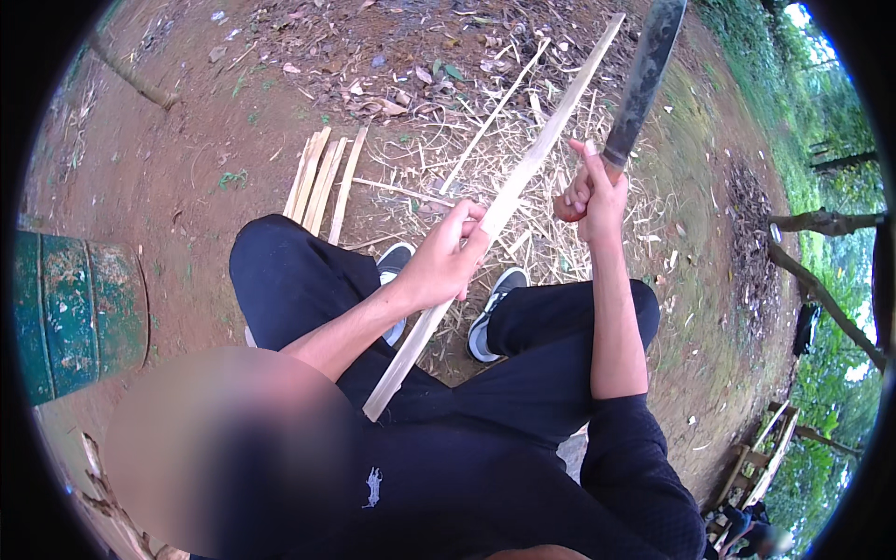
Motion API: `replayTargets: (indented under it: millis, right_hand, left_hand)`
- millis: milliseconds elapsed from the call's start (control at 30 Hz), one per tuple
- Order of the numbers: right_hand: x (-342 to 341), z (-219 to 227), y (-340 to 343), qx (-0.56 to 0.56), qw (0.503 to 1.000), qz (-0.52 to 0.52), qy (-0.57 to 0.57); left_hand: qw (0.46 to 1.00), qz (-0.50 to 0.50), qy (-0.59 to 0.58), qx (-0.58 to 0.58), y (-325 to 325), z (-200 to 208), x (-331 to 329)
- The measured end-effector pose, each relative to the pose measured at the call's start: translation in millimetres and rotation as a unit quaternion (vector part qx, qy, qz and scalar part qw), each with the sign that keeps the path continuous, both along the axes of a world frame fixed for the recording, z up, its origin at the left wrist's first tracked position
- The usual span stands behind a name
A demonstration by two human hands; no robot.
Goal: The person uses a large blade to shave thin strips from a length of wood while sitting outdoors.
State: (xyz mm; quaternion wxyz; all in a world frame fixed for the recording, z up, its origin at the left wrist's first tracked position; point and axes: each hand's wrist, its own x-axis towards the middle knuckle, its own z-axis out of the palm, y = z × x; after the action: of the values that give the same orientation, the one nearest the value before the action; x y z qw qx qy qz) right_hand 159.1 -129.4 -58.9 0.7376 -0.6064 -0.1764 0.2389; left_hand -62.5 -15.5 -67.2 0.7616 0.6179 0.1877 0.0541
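The left hand (pixel 455 257) wraps its fingers around a wooden stick (pixel 539 159), seen slanting between the shoes (pixel 483 334). The right hand (pixel 597 198) grips a knife (pixel 644 79), open space separating its blade from the stick's right edge.

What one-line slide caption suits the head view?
Left hand holding a pale wooden strip, right hand gripping a machete above scattered shavings.
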Motion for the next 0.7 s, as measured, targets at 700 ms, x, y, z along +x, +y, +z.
replayTargets:
  millis: [700]
  right_hand:
    - [-31,0,-27,-0.011,1.0,-0.023,0.015]
  left_hand:
    - [0.972,-0.141,0.002,-0.186,-20,26,38]
